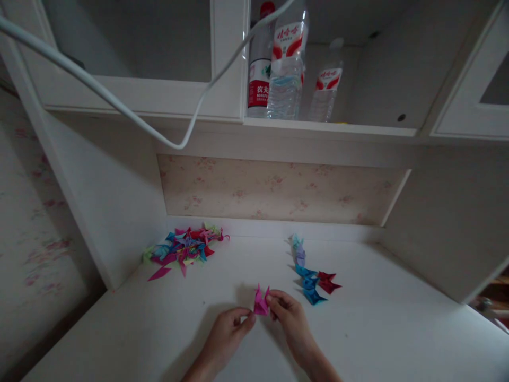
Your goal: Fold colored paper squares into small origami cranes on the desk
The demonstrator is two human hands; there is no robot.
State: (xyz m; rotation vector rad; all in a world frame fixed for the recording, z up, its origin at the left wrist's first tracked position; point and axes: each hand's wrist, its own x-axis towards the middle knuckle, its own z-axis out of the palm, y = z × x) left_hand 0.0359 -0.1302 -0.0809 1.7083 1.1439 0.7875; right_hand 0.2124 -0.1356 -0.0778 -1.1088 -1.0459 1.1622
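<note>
Fingertips (pixel 270 299) of the right hand (pixel 293 321) and left hand (pixel 227 333) pinch a pink paper figure (pixel 261 304) (two points sticking up) over the white desk (pixel 131 334), with a paper pile (pixel 186 246) beyond at left and a smaller paper group (pixel 310 283) at right.

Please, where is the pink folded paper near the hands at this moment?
In the head view, the pink folded paper is below the centre, between the left hand and the right hand; the colourful paper pile lies farther back, to the left.
</note>
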